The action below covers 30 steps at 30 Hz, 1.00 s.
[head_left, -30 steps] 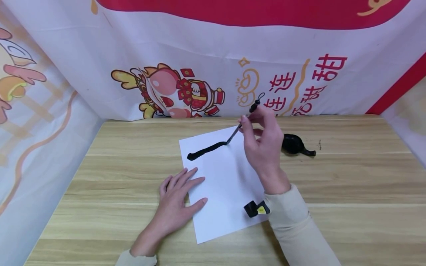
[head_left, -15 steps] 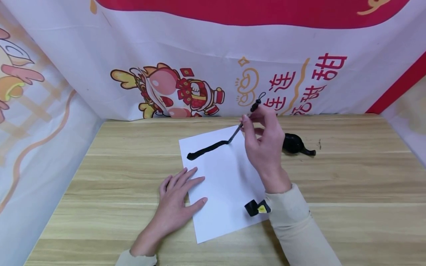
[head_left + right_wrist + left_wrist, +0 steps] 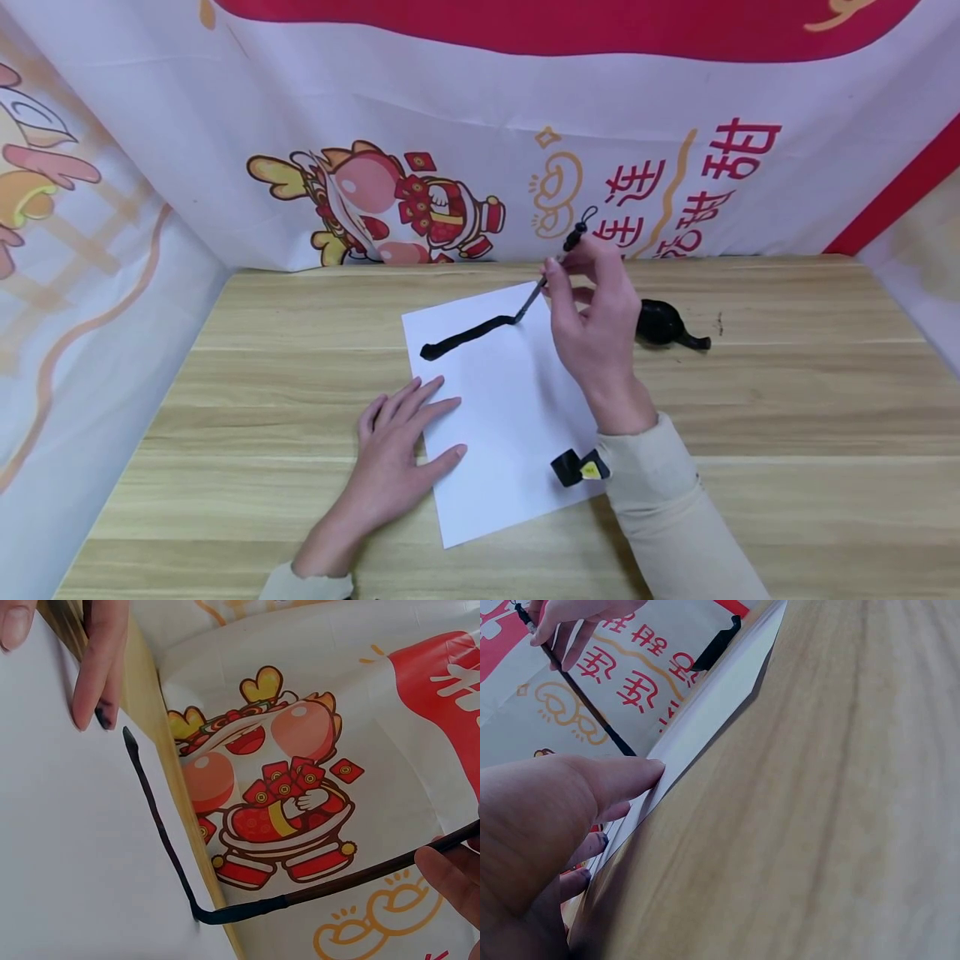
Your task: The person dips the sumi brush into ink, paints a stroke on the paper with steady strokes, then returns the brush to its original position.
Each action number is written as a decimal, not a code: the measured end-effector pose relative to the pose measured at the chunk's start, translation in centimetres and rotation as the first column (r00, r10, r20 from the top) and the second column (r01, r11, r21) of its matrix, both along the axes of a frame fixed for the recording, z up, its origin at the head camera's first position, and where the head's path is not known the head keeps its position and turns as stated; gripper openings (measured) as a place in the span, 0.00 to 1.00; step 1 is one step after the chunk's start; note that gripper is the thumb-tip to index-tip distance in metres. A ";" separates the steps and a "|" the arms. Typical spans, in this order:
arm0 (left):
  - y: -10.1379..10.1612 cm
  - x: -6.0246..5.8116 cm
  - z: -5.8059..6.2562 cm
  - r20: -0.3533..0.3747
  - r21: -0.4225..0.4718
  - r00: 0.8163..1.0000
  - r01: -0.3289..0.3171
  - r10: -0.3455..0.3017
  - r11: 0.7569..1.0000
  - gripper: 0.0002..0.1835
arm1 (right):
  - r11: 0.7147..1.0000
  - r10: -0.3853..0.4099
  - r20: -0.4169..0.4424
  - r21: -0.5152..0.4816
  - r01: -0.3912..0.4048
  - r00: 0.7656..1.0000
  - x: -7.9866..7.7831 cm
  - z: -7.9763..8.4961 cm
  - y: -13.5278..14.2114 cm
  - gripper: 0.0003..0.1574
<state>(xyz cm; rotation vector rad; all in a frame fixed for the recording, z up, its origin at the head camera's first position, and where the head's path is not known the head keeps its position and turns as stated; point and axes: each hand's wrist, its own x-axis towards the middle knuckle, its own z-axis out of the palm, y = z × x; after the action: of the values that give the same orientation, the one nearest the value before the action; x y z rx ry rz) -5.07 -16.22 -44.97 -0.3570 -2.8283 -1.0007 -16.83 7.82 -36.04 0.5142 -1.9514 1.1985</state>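
My right hand [image 3: 596, 321] pinches a writing brush [image 3: 531, 298] by its dark handle, which leans up and away to a hanging loop. In the right wrist view the brush's bent, inky tip [image 3: 225, 913] meets the end of a thick black stroke [image 3: 157, 814]. That stroke crosses the upper part of a white paper sheet [image 3: 502, 442], which lies slanted on the table. Over the sheet's left edge my left hand [image 3: 397, 454] rests with fingers spread. Its thumb and fingertips touch the paper, and dark smudges mark some fingertips in the left wrist view.
A glossy black, round-bodied thing with a narrow neck [image 3: 663, 325] lies right of my right hand, with small dark specks beside it. Under my right cuff shows a black piece with a yellow label [image 3: 581, 469]. A printed cloth [image 3: 420, 100] hangs behind the wooden table [image 3: 787, 400].
The brush tip has moved slightly right, lengthening the black stroke a little, and then stayed in place. The left hand keeps its position on the paper.
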 end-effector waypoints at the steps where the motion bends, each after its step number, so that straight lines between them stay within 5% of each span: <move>1: 0.0 0.0 0.0 0.000 -0.001 1.000 -0.001 0.001 1.000 0.29 | 1.000 0.000 0.000 0.000 0.000 1.000 0.0 0.0 0.0 0.19; 30: -0.1 0.0 -0.1 0.024 -0.022 1.000 -0.007 0.008 1.000 0.31 | 1.000 -0.006 -0.006 0.008 0.006 1.000 0.2 0.2 0.0 0.19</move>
<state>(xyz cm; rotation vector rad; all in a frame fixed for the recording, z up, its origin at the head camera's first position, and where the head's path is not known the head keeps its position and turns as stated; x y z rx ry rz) -5.05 -16.32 -45.08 -0.3385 -2.8620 -0.9794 -16.62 7.82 -35.88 0.5150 -1.9522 1.1844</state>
